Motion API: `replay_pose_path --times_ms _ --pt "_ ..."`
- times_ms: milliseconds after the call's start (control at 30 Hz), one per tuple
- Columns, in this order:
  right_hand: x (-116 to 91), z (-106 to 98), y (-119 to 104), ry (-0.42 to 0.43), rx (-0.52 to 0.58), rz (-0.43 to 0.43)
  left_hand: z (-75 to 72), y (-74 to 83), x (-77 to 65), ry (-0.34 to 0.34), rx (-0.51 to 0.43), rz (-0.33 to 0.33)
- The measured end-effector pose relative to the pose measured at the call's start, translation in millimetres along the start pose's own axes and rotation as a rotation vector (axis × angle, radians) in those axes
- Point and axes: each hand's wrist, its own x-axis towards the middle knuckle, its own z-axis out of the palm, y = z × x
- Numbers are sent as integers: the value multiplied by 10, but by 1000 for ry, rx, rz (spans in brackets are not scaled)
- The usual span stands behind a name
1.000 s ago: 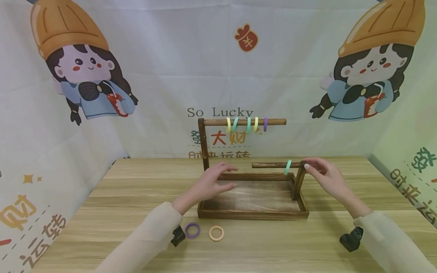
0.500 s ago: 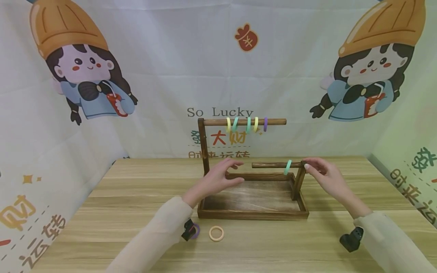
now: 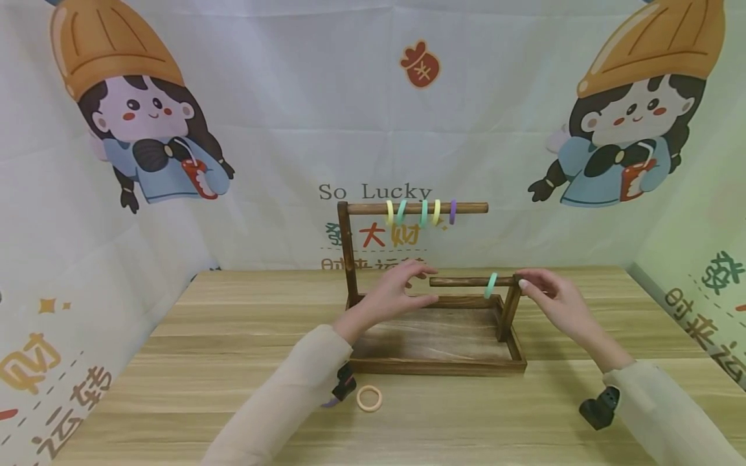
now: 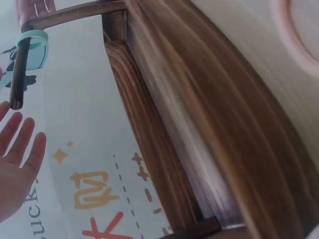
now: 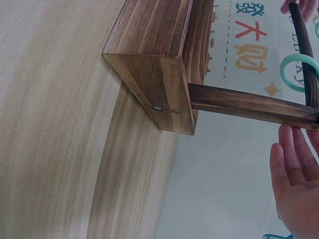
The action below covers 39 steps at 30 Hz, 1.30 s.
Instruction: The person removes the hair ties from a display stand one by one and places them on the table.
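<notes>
A dark wooden rack [image 3: 431, 367] has a tray base, a tall post at the left and a short post [image 3: 510, 314] at the right. A mint-green ring [image 3: 491, 285] hangs on its lower bar [image 3: 457, 282]. My left hand [image 3: 393, 294], fingers spread from the thumb and holding nothing, is beside that bar's free left end; contact there is unclear. In the right wrist view, my right hand [image 5: 299, 184] has nearly straight fingers touching the outer side of the short post near its top. Several yellow, mint-green and purple rings hang on the upper bar [image 3: 364, 209].
On the table in front of the rack lies a peach ring [image 3: 370, 399]. A purple ring [image 3: 330, 403] beside it is mostly hidden by the left wrist camera [image 3: 345, 382]. A printed cloth [image 3: 268, 162] stands behind the table.
My left hand has moved right and slightly up to the lower bar's free end, and its wrist camera now covers most of the purple ring. The right hand stays still.
</notes>
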Motion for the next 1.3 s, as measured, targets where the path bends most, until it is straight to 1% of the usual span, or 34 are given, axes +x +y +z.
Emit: replay_pose_path --times_ms 167,233,400,667,867,1000,1133,1300 --pt "2 -4 0 -4 9 1 29 63 111 3 25 9" --pt "2 -3 7 -7 9 2 41 99 161 -2 38 23" --pt "4 0 12 -11 4 5 84 181 280 -34 71 58" --pt "3 -7 0 -9 14 -2 163 267 415 -88 134 97" --pt "2 -7 6 -11 22 -2 224 315 480 -102 154 84" --pt "3 -7 3 -7 26 -7 261 320 516 -110 162 85" --pt "2 -6 1 -2 31 -8 300 312 552 -131 215 93" --pt "2 -1 7 -1 29 -11 314 345 574 -166 323 88"
